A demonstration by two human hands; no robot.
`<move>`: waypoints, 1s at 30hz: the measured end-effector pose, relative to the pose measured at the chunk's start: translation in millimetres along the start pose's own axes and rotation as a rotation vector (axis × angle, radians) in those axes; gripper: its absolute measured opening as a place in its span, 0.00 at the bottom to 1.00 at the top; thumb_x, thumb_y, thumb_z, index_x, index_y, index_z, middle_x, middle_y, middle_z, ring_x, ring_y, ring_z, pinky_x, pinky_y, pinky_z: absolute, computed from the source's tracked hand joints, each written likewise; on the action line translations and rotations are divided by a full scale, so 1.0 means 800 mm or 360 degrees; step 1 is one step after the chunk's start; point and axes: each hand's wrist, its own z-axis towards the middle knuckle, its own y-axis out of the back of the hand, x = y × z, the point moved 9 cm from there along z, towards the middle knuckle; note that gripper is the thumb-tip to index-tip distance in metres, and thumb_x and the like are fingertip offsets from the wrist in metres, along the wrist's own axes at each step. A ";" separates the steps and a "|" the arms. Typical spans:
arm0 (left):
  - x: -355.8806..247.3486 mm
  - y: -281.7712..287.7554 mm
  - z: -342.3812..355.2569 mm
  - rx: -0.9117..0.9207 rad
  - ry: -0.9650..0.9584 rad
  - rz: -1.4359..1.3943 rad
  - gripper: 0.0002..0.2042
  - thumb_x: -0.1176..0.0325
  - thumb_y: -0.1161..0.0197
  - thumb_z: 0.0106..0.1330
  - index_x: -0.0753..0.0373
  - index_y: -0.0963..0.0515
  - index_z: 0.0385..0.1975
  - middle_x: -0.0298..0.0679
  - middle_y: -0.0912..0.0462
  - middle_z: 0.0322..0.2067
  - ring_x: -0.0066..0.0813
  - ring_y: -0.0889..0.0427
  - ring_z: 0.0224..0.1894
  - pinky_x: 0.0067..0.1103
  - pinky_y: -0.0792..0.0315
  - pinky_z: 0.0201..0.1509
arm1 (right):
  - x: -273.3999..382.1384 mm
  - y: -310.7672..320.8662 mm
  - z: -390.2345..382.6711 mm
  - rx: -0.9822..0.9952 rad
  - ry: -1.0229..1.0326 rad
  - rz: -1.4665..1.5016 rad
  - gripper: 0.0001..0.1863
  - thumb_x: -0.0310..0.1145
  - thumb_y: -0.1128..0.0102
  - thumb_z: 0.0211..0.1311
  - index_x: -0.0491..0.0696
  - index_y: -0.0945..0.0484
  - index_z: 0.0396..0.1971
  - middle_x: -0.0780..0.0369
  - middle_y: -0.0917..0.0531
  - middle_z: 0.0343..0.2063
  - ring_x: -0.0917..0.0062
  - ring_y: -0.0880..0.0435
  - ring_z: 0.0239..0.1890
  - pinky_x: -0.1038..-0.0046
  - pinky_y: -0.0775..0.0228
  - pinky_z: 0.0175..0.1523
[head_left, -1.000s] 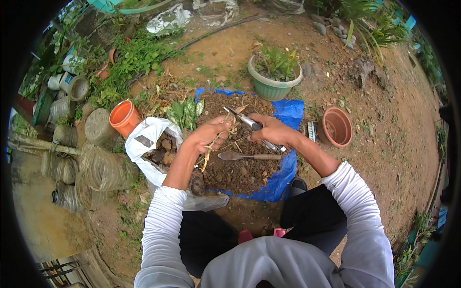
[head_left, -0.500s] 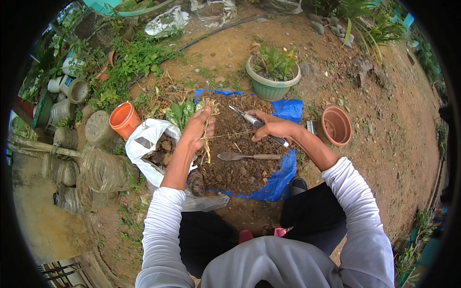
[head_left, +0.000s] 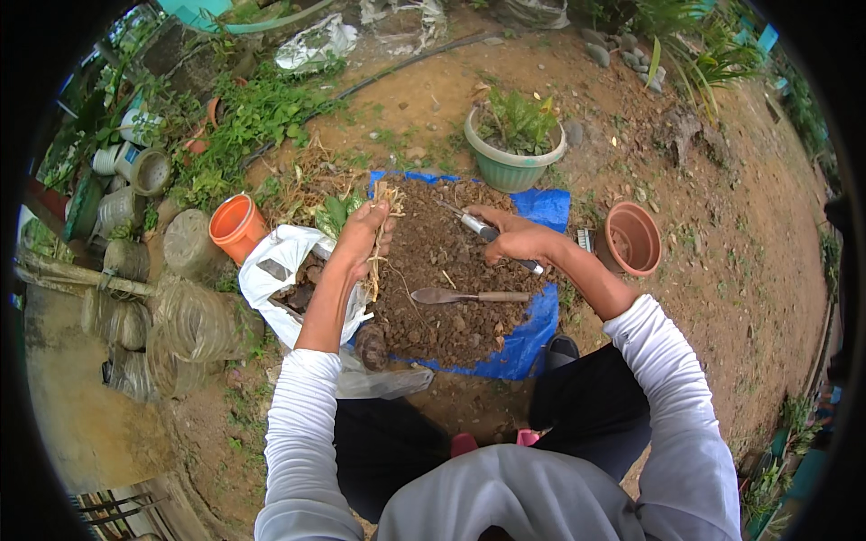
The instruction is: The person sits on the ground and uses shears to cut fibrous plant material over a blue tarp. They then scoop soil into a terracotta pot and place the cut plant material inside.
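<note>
My left hand (head_left: 363, 236) is closed around a bunch of dry, straw-coloured stalks (head_left: 376, 261), held above the left side of a soil heap (head_left: 428, 257). A thin strand hangs from the bunch. My right hand (head_left: 521, 240) grips pruning shears (head_left: 476, 224) with grey and black handles, their blades pointing toward the upper left. How far the blades are apart is hard to make out. Below both hands, a small trowel (head_left: 469, 296) with a wooden handle lies across the soil. A blue tarp (head_left: 534, 334) spreads under the heap.
Left of the soil are a white plastic bag (head_left: 262, 281) of dark clods and an orange bucket (head_left: 236, 225). A green pot (head_left: 514, 171) with a leafy plant stands beyond the tarp. A brown pot (head_left: 631, 239) tilts at the right. Bundled clear plastic (head_left: 194, 316) sits farther left.
The thin strand stretched between my hands has come away from the right one and now dangles from the left bunch. My left hand has shifted slightly left.
</note>
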 end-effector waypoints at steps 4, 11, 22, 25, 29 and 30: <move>0.021 -0.037 -0.004 0.0069 0.0092 -0.0116 0.06 0.60 0.50 0.72 0.54 0.34 0.39 0.28 0.33 0.23 0.16 0.38 0.20 0.14 0.45 0.20 | 0.021 -0.027 -0.001 -0.0119 0.0106 -0.0109 0.45 0.31 0.37 0.42 0.51 0.42 0.66 0.52 0.25 0.47 0.66 0.25 0.46 0.67 0.33 0.50; 0.026 -0.059 -0.004 0.0141 0.0084 0.0123 0.06 0.60 0.51 0.73 0.53 0.33 0.37 0.26 0.33 0.21 0.14 0.38 0.20 0.14 0.43 0.20 | 0.029 -0.023 -0.005 -0.0186 0.0175 0.0107 0.43 0.35 0.35 0.42 0.49 0.38 0.64 0.52 0.22 0.46 0.65 0.23 0.47 0.69 0.33 0.53; 0.026 -0.070 -0.012 0.0358 0.0227 0.0208 0.06 0.60 0.49 0.72 0.53 0.32 0.36 0.24 0.33 0.21 0.13 0.39 0.19 0.13 0.45 0.19 | 0.039 -0.006 -0.008 -0.0348 0.0420 -0.0252 0.37 0.32 0.35 0.45 0.43 0.35 0.60 0.57 0.22 0.43 0.71 0.24 0.45 0.72 0.33 0.50; 0.032 -0.066 -0.009 0.0348 0.0214 0.0177 0.06 0.60 0.49 0.72 0.53 0.33 0.35 0.24 0.33 0.21 0.12 0.39 0.19 0.12 0.46 0.19 | 0.034 -0.008 -0.011 -0.0275 0.0265 -0.0242 0.35 0.33 0.37 0.47 0.44 0.34 0.59 0.60 0.21 0.35 0.75 0.23 0.37 0.73 0.32 0.42; 0.046 -0.061 -0.008 0.0380 0.0296 0.0067 0.06 0.61 0.49 0.72 0.53 0.33 0.34 0.25 0.33 0.21 0.12 0.39 0.19 0.12 0.46 0.19 | 0.026 -0.016 -0.009 -0.0153 0.0097 -0.0229 0.32 0.32 0.39 0.50 0.46 0.33 0.59 0.61 0.21 0.31 0.77 0.24 0.32 0.74 0.33 0.38; 0.049 -0.057 -0.009 0.0417 0.0320 0.0034 0.06 0.61 0.49 0.72 0.53 0.33 0.34 0.25 0.33 0.21 0.12 0.39 0.19 0.12 0.46 0.18 | 0.025 -0.017 -0.009 -0.0168 0.0117 -0.0232 0.31 0.32 0.39 0.50 0.46 0.33 0.58 0.61 0.21 0.31 0.77 0.24 0.32 0.73 0.33 0.38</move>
